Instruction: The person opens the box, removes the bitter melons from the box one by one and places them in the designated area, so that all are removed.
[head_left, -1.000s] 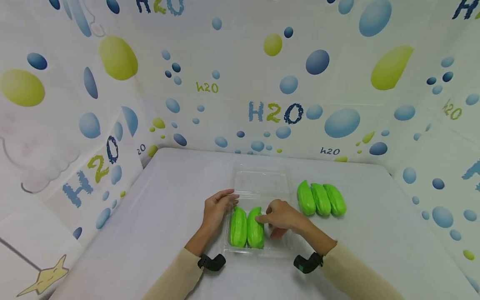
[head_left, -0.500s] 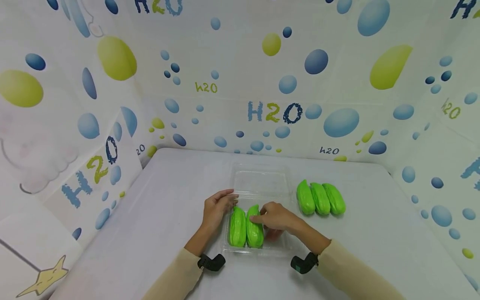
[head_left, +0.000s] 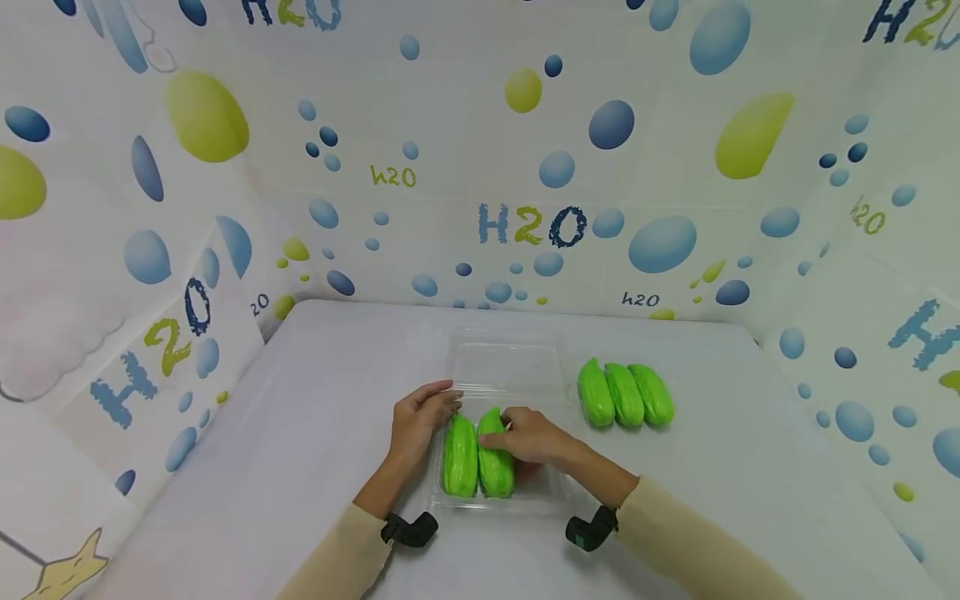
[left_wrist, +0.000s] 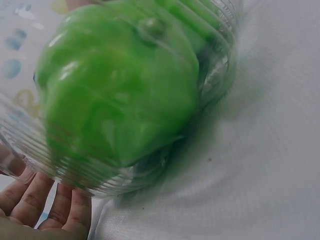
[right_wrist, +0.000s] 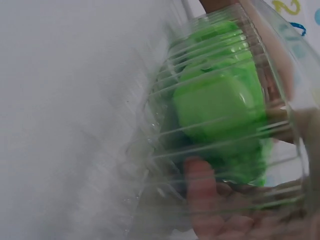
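Observation:
In the head view, a clear plastic container [head_left: 506, 502] lies with its lid folded back. Two bright green, ridged, elongated vegetables fill its left half, side by side: a left one [head_left: 460, 462] and a right one [head_left: 497, 467]. My right hand [head_left: 536, 437] grips the right vegetable, thumb laid across its top and fingers down its right side. Seen through the clear wall in the right wrist view are that vegetable [right_wrist: 215, 102] and my fingers [right_wrist: 201, 187]. My left hand [head_left: 416, 421] holds the container's left rim near the hinge; its fingers [left_wrist: 35, 200] meet the ribbed wall in the left wrist view.
Three more green vegetables [head_left: 626, 396] lie in a row on the white table [head_left: 337, 375], right of the container. The see-through lid [head_left: 506, 362] lies flat behind it. A patterned curtain [head_left: 405, 100] hangs along the back and sides.
My right hand has moved a little left, its thumb now farther across the right vegetable. My left hand keeps its place on the container. The head view has turned slightly right.

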